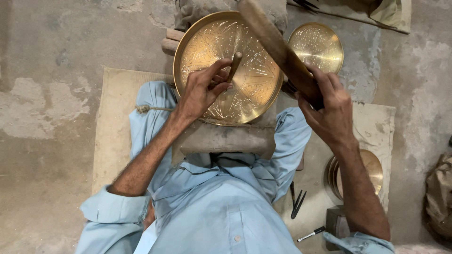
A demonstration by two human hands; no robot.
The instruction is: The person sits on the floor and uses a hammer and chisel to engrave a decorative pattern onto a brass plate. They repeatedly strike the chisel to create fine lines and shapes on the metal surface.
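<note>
Bare concrete floor (52, 141), grey-brown, blotched with paler worn patches on both sides. A tan mat (110, 127) lies on it; the person sits on this in pale blue clothes, seen from above.

Large brass tray (226, 66), round and engraved all over, rests tilted on a grey pad (226, 138) over the lap. Two wooden bars (170, 40) stick out from behind its left rim.

Left hand (200, 91) lies on the tray face, fingers closed around a thin punch (234, 63) whose tip meets the metal near the centre.

Right hand (327, 110) is raised beside the tray's right rim, fingers wrapped tight round the handle of a wooden mallet (278, 49). The mallet slants up and left across the tray and is blurred.

A second, smaller engraved tray (316, 46) lies flat on the floor beyond, just right of the big one. A stack of plain brass plates (369, 171) sits on the mat edge under the right forearm.

Near the right knee: dark dividers (296, 202), a black marker (311, 234), a dark block (336, 223).

Far right edge, a crumpled sack (440, 193). Top right, a folded cloth (391, 14).
</note>
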